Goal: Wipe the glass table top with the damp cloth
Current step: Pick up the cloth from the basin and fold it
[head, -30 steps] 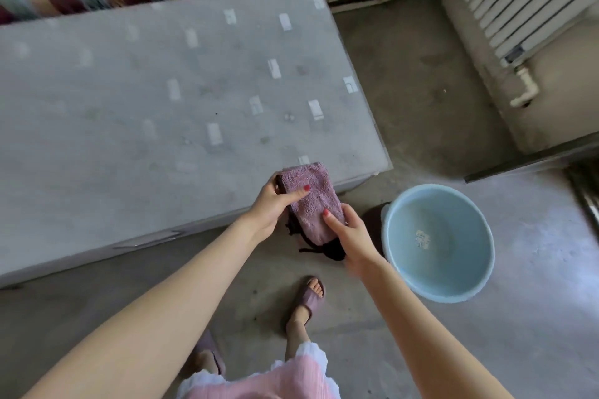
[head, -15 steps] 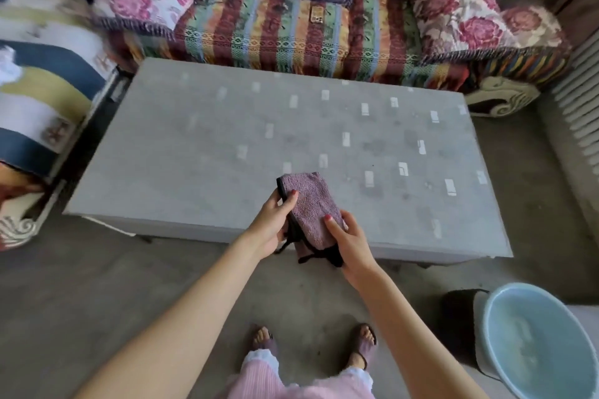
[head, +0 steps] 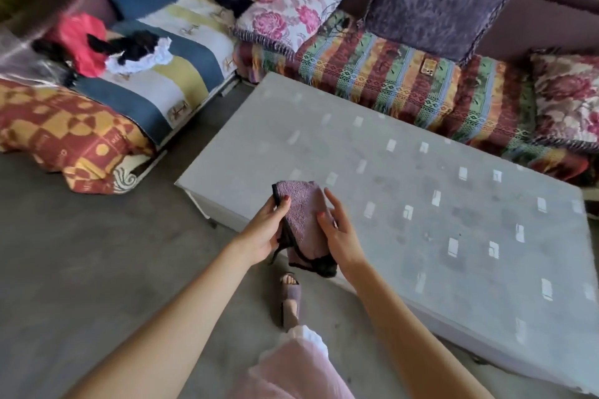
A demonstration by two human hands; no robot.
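Folded purple cloth is held in the air over the near-left edge of the desk; it does not yet touch the glass top. Left hand grasps the cloth's left side, thumb on top and fingers curled beneath. Right hand lies against the right side with fingers fairly straight and spread, steadying the fold rather than clenching it. Judged step: cloth is being folded or squared into a pad, wiping not yet begun. Next move likely calls for lowering the pad flat onto the near corner and sweeping in overlapping passes toward the far edge; a dangling dark-trimmed corner under the cloth may drag if not tucked. Surface: grey glass top with rows of pale rectangular marks, several dull smudges and small dark specks toward the right half. Room: concrete floor; sofa with a striped woven throw behind the desk, floral cushion and purple cushion on it, a phone lying on the throw. Person stands at the desk's near side in a slipper.
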